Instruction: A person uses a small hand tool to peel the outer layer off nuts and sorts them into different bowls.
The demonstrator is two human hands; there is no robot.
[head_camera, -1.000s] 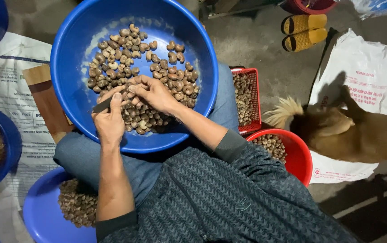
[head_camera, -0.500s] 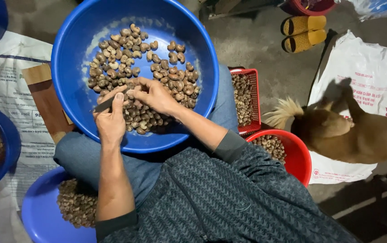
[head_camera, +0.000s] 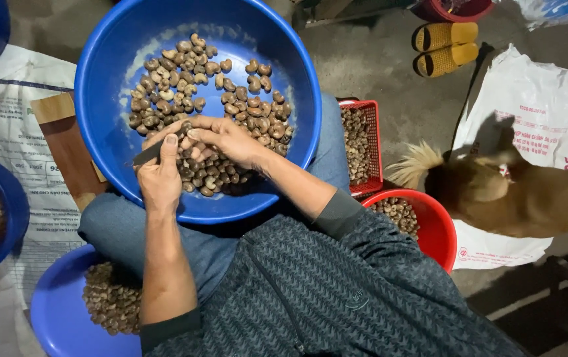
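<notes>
A big blue basin (head_camera: pixel 125 26) rests on my lap and holds many brown cashew nuts (head_camera: pixel 238 99). My left hand (head_camera: pixel 160 173) grips a small dark knife (head_camera: pixel 146 154), thumb pressed along it. My right hand (head_camera: pixel 223 140) pinches a single cashew nut (head_camera: pixel 185 128) at its fingertips, right against the knife. Both hands hover over the nuts at the near side of the basin.
A red crate (head_camera: pixel 358 142) and a red bowl (head_camera: pixel 433 228) of nuts sit at my right. A blue bowl (head_camera: pixel 59 311) of shells lies at lower left, another blue bowl (head_camera: pixel 6 218) at far left. A brown dog (head_camera: pixel 528 195) stands on a white sack (head_camera: pixel 535 99). Yellow sandals (head_camera: pixel 446 46) lie beyond.
My hands shifted slightly upward together, still working the nut against the knife. The dog turned and lowered its head to the right.
</notes>
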